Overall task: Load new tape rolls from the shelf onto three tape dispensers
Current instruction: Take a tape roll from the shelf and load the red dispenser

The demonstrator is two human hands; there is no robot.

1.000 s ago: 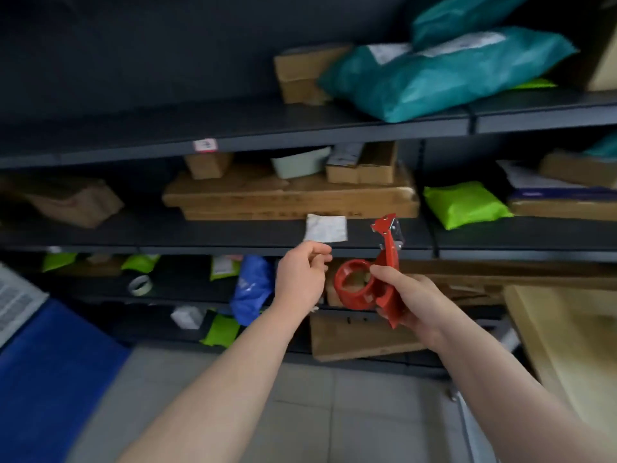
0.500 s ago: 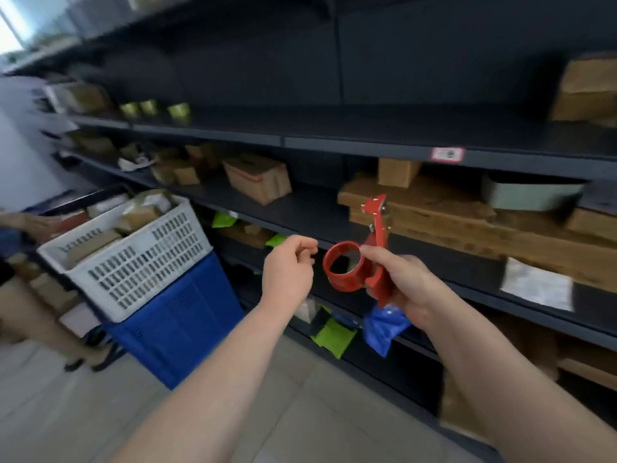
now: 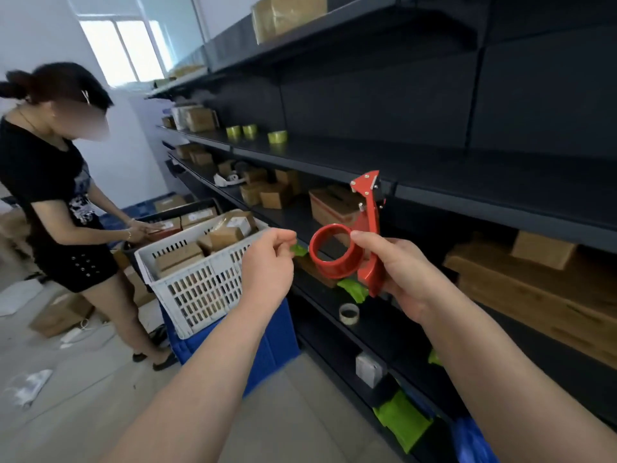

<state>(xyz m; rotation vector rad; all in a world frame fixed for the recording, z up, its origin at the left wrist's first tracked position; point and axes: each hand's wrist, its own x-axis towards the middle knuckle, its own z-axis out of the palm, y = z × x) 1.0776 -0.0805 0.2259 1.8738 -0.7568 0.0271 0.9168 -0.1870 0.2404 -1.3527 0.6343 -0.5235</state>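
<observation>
The right hand [image 3: 404,275] covers the handle of the tape dispenser [image 3: 365,212], so its lower end shows only as a red tip below the palm. The toothed edge at the top is too small to make out. The left hand [image 3: 267,265] is turned away with curled fingers that hide the palm. The tape rolls [image 3: 277,137] far along the shelf [image 3: 434,162] are small and soft, and their width cannot be judged. The blue crate [image 3: 277,332] is mostly hidden behind the white basket [image 3: 200,289] and the left forearm. Labels on the parcels [image 3: 238,225] in the basket are unreadable. The blue bag [image 3: 472,439] is cut by the bottom edge, and the flat cardboard boxes [image 3: 534,295] by the right edge.
</observation>
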